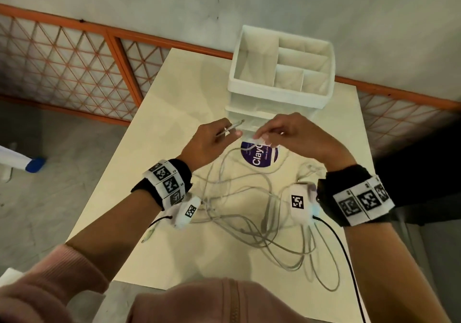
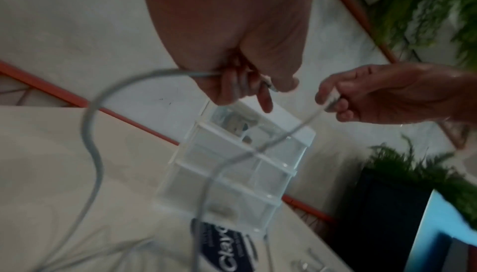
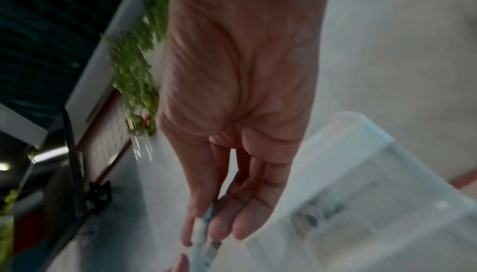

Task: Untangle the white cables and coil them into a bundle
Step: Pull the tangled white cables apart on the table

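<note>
Overhead, both hands were raised above the middle of the table (image 1: 174, 78), close together but apart. The left hand (image 1: 212, 143) had its fingers curled round one cable end (image 1: 230, 128), whose plug tip pointed toward the far edge. The right hand (image 1: 291, 135) pinched another cable end (image 1: 257, 141) between thumb and fingertips; the right wrist view showed a slim connector held there, though blurred. From each grip a strand dropped to the white cables (image 1: 249, 210), which lay as a loose tangle of overlapping loops across the near half of the table, one loop reaching toward the near right corner. A round purple sticker (image 1: 259, 158) sat on the table beneath the hands, partly crossed by a strand. A white compartmented organizer (image 1: 279, 90) with clear drawers below stood at the far edge, just behind the hands. Marker bands circled both wrists.
</note>
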A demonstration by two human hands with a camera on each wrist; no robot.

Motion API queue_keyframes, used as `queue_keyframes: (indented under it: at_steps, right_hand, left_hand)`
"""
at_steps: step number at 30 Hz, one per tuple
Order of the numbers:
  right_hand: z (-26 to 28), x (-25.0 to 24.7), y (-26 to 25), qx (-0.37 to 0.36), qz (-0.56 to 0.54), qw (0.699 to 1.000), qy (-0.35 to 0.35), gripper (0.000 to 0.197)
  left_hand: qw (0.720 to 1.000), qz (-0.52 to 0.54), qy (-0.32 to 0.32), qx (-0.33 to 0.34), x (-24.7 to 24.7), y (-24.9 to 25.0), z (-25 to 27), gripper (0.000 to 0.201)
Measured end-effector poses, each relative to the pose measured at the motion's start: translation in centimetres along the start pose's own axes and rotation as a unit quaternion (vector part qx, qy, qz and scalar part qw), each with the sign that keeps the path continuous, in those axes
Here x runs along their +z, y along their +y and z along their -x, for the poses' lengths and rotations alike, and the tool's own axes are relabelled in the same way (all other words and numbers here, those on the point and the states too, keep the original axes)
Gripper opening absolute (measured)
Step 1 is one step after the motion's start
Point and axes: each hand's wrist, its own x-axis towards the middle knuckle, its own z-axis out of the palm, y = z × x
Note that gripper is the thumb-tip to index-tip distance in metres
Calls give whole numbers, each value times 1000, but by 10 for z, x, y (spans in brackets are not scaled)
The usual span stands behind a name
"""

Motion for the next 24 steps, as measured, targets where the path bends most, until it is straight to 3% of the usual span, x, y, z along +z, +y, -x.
queue_keyframes:
  at_steps: [4,6,11,14,17,21,24]
  right_hand:
    - [11,-7,-35,-57,-89,994,18,15]
    - [11,-5,-38,-59,-104,991,51,21]
    - [17,13,-36,-48,-169,975,134,32]
    - [22,33,-33,-55,-227,972,1,46]
    - [18,56,-25,-65,-173,975,-126,47]
    - [14,73,-12,-42,-123,984,-120,6]
    - [18,67,14,-17,-59,993,-103,17]
  left_hand:
    - [986,145,-72,-37,6,36,12,38]
    - [986,138,-91,-9,8,50,17,35]
    - [982,174,-69,21,3,65,22,29]
    - [966,251,-62,23,-4,74,22,29]
    - [941,331,-58,36,-14,88,25,33]
    - [919,385,-60,52,-25,98,31,34]
    - [934,351,-3,61,-38,92,34,33]
